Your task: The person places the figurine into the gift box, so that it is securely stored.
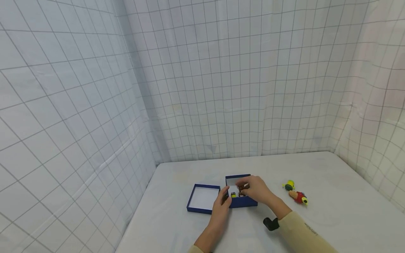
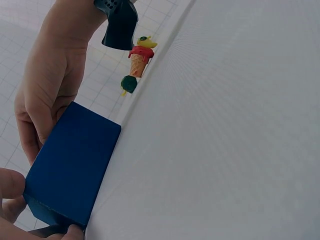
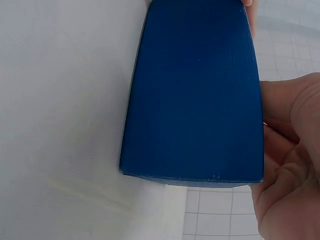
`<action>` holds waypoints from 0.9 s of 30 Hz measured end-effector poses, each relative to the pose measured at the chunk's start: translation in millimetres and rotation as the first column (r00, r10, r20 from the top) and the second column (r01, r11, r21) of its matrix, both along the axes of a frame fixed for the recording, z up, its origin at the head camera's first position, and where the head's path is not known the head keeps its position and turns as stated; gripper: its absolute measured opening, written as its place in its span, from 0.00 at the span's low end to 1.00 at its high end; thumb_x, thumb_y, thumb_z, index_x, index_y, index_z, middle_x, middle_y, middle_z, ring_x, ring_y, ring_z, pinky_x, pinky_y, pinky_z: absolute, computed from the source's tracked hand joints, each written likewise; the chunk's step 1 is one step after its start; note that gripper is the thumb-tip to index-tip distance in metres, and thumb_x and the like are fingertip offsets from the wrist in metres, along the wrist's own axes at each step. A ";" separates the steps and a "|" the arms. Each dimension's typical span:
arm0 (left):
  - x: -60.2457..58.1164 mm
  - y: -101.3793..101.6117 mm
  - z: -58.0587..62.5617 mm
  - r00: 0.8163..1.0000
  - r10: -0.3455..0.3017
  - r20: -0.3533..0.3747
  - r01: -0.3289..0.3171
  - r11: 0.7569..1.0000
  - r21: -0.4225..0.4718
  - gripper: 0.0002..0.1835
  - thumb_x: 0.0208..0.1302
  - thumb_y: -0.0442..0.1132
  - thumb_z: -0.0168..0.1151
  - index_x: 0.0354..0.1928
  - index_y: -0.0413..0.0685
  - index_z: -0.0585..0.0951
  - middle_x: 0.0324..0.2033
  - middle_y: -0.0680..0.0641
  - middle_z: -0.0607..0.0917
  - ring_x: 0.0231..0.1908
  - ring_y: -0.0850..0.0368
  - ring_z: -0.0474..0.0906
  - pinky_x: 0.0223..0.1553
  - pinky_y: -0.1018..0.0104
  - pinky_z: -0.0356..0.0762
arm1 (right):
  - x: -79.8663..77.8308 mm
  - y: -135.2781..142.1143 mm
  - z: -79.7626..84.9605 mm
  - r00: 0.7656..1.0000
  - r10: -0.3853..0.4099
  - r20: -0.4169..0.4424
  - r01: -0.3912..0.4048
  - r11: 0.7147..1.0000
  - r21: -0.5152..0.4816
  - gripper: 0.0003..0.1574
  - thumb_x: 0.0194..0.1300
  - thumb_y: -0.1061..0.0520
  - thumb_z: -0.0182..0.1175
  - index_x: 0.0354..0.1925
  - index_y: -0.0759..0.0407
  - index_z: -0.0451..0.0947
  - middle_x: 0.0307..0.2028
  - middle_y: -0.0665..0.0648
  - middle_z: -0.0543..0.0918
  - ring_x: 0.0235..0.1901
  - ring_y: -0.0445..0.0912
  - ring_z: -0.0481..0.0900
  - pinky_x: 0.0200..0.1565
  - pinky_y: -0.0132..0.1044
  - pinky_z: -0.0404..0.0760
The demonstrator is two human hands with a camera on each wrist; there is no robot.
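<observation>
A blue box (image 1: 243, 202) with a white inside stands on the table, its open side up. My left hand (image 1: 220, 210) holds it at the near left corner, with the thumb by the front wall; those fingers touch the box (image 2: 75, 160) in the left wrist view. Over the right wall reaches my right hand (image 1: 257, 189), its fingertips down inside, pinching a small brown toy (image 1: 242, 187). The fingers hide part of that toy, so its kind cannot be told. Beside it in the box lies a small yellow and dark toy (image 1: 233, 195).
Left of the box lies a shallow blue-rimmed lid (image 1: 198, 211), white inside facing up. To the right are an ice-cream-cone toy (image 1: 298, 197) with a red top and a green-and-yellow toy (image 1: 289, 185). A gridded white curtain (image 1: 221, 88) hangs behind the table (image 1: 164, 211).
</observation>
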State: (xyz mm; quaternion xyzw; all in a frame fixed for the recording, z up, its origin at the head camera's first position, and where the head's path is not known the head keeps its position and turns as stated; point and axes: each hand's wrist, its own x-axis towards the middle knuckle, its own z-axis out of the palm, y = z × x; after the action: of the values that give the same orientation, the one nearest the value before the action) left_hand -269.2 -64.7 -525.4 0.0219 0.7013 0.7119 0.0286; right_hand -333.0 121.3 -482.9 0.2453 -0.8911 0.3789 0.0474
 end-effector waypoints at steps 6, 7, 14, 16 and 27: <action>1.2 0.3 1.5 1.000 0.000 -0.005 0.000 1.000 -0.005 0.26 0.78 0.41 0.51 0.75 0.59 0.66 0.75 0.42 0.62 0.75 0.38 0.53 0.71 0.41 0.57 | 0.1 -0.4 0.7 1.000 0.017 -0.018 -0.016 1.000 0.015 0.18 0.59 0.68 0.69 0.49 0.60 0.86 0.37 0.50 0.87 0.35 0.43 0.88 0.36 0.36 0.87; 1.3 0.1 1.4 1.000 0.001 -0.005 -0.001 1.000 -0.006 0.26 0.78 0.41 0.51 0.75 0.59 0.66 0.75 0.42 0.62 0.75 0.38 0.53 0.71 0.41 0.57 | 0.0 -0.6 0.7 1.000 0.019 -0.020 -0.019 1.000 0.020 0.18 0.60 0.68 0.69 0.49 0.60 0.86 0.37 0.50 0.88 0.35 0.43 0.88 0.36 0.36 0.87; 1.3 -1.3 0.3 1.000 -0.001 0.002 0.001 1.000 -0.004 0.26 0.77 0.42 0.52 0.75 0.59 0.66 0.75 0.42 0.62 0.74 0.38 0.54 0.71 0.42 0.58 | -1.4 -1.0 2.2 0.999 0.044 -0.011 -0.043 0.997 0.069 0.17 0.59 0.67 0.69 0.48 0.60 0.87 0.37 0.49 0.87 0.37 0.42 0.86 0.40 0.41 0.87; 1.2 -1.5 0.3 1.000 -0.001 0.000 0.001 1.000 -0.007 0.26 0.77 0.42 0.52 0.75 0.59 0.66 0.75 0.41 0.62 0.74 0.38 0.54 0.71 0.42 0.59 | -1.8 -0.9 3.4 0.998 0.059 -0.009 -0.058 0.994 0.088 0.17 0.58 0.68 0.70 0.48 0.60 0.87 0.36 0.48 0.88 0.37 0.43 0.86 0.42 0.43 0.87; 1.4 -0.6 1.2 1.000 0.007 0.003 -0.007 1.000 -0.023 0.26 0.77 0.41 0.52 0.75 0.59 0.66 0.75 0.41 0.63 0.74 0.38 0.55 0.70 0.41 0.59 | -2.4 -1.8 10.7 0.993 0.115 0.024 -0.117 0.981 0.158 0.17 0.57 0.70 0.70 0.46 0.62 0.87 0.35 0.48 0.88 0.36 0.43 0.83 0.42 0.45 0.85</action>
State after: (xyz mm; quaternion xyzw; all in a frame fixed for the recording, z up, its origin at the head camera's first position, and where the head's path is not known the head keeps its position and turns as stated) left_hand -267.8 -65.3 -524.2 0.0179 0.7096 0.7038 0.0274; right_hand -335.4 119.5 -472.2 0.2970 -0.9030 0.3106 -0.0008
